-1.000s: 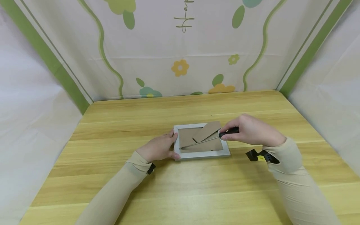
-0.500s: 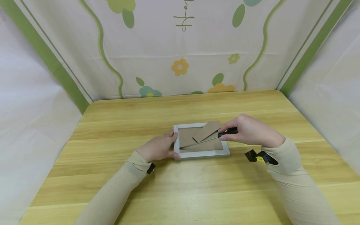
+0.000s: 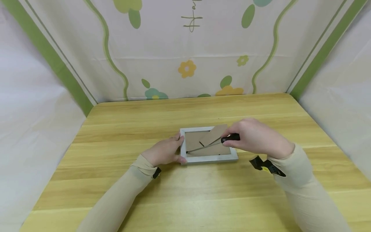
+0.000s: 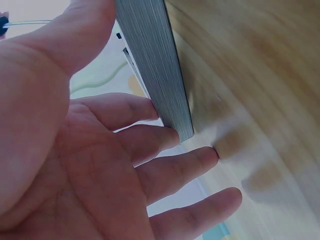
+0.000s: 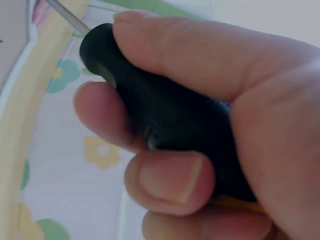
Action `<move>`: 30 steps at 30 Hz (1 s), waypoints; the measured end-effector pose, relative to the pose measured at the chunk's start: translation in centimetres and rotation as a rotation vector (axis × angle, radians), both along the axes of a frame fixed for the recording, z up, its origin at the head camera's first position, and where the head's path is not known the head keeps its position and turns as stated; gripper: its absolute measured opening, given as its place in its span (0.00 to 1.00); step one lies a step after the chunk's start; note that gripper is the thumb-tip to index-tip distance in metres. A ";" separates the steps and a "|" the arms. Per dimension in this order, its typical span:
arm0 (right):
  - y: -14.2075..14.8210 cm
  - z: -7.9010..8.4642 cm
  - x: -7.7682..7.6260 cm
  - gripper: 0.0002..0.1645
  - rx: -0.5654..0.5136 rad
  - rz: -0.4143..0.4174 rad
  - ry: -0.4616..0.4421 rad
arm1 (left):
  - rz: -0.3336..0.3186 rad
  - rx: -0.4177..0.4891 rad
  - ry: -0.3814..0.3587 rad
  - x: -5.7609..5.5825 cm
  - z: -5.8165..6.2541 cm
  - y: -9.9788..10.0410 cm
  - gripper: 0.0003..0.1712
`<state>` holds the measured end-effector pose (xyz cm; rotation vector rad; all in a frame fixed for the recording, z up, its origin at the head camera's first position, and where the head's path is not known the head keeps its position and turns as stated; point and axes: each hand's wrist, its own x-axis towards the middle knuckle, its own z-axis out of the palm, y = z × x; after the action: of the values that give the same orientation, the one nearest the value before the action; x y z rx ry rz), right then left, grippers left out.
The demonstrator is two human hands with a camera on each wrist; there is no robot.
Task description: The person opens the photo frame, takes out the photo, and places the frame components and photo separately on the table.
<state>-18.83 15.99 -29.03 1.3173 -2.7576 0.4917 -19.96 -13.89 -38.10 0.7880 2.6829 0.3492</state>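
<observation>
A picture frame (image 3: 213,158) with a silver-grey border lies back side up on the table. Its brown backing board (image 3: 192,139) carries a stand flap (image 3: 216,132) that slants past the far edge. My left hand (image 3: 163,151) holds the frame's left side, thumb at the near corner; in the left wrist view two fingertips meet its side (image 4: 152,60), while the other two extend past it. My right hand (image 3: 258,137) grips a screwdriver (image 5: 170,115) by its black handle. The metal shaft slants over the backing, its tip at the inner near-left corner.
The wood-grain table (image 3: 145,199) ends at the back against a floral cloth (image 3: 162,48). White cloth walls (image 3: 34,129) stand on both sides. A black wrist strap device (image 3: 267,166) hangs below the right wrist.
My right hand and the screwdriver handle have shifted left, covering more of the flap, while the tip stays at the corner. The left hand and the frame keep their places.
</observation>
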 end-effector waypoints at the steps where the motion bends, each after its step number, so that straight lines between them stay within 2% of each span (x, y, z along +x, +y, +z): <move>1: -0.4 0.5 0.0 0.04 0.020 0.004 -0.004 | 0.002 0.001 -0.001 0.0 0.0 0.0 0.57; 6: -3.0 3.1 -0.3 0.02 0.131 0.022 -0.028 | 0.012 0.007 -0.005 0.0 0.0 -0.1 0.57; 11: -5.8 5.4 -0.6 0.02 0.252 0.006 -0.061 | 0.002 0.010 0.006 0.0 0.1 -0.2 0.57; 14: -7.4 6.4 -0.7 0.08 0.312 0.021 -0.063 | -0.004 0.008 0.011 -0.1 0.1 -0.2 0.58; 17: -9.1 7.2 -0.5 0.16 0.365 0.041 -0.046 | -0.013 0.002 0.019 -0.2 0.1 -0.2 0.58; 20: -10.7 7.9 -0.3 0.18 0.423 0.046 -0.029 | -0.026 0.010 0.032 -0.2 0.1 -0.2 0.57; 30: -14.2 9.1 -0.4 0.08 0.578 0.031 0.004 | -0.047 0.026 0.030 -0.2 0.1 -0.3 0.57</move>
<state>-19.22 1.80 -19.95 1.4387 -2.9963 -0.3437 -20.19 -14.23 -37.98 0.8688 2.6877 0.3639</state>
